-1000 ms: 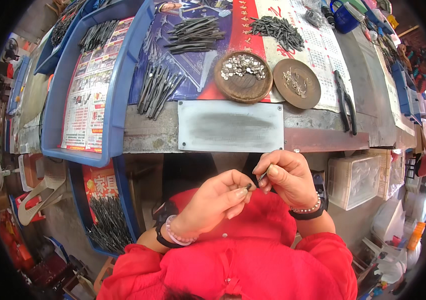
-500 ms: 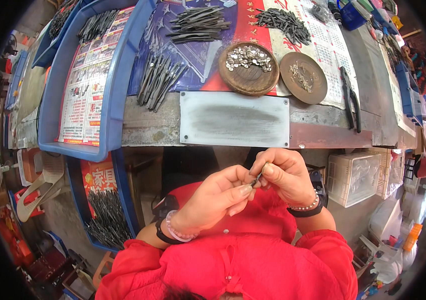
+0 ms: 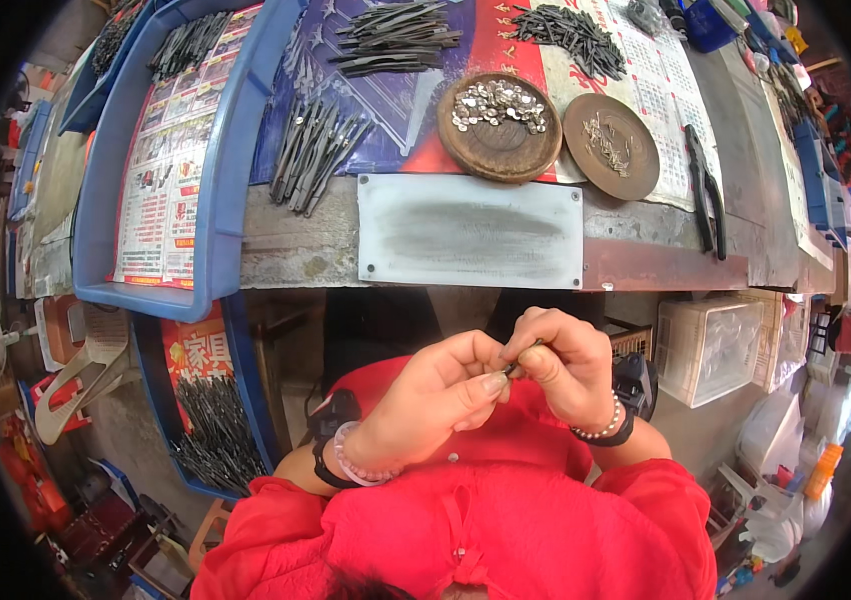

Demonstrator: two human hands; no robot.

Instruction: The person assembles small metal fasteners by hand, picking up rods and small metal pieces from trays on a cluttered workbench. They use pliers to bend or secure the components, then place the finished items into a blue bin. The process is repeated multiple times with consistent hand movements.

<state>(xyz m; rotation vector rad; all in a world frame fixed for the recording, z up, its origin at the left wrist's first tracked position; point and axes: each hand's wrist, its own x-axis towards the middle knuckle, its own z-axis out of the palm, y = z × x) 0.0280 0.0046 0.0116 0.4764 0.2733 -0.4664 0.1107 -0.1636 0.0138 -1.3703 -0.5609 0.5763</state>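
Note:
Above my lap, my left hand (image 3: 446, 390) and my right hand (image 3: 568, 366) meet fingertip to fingertip. Between them they pinch a small dark metal piece (image 3: 512, 369), mostly covered by the fingers. Beyond my hands, a white plate (image 3: 470, 270) with a grey smudge is fixed at the bench edge. A wooden dish (image 3: 501, 165) behind it holds small silvery discs. Thin brass-coloured pins lie in a brown round dish (image 3: 638, 180) to its right. Dark slender metal pieces (image 3: 311, 155) are piled behind the plate's left corner.
More dark pieces (image 3: 396, 38) and a heap of shorter ones (image 3: 571, 42) lie farther back. Black-handled pliers (image 3: 706, 195) rest at right. A blue tray (image 3: 228, 150) stands at left; below it, another blue tray (image 3: 256, 385) holds many dark strips. A clear-sided crate (image 3: 711, 350) sits under the bench.
My hands stay together, with the right wrist and fingers slightly turned and shifted. Less of the dark piece shows between the fingertips. The view has shifted slightly.

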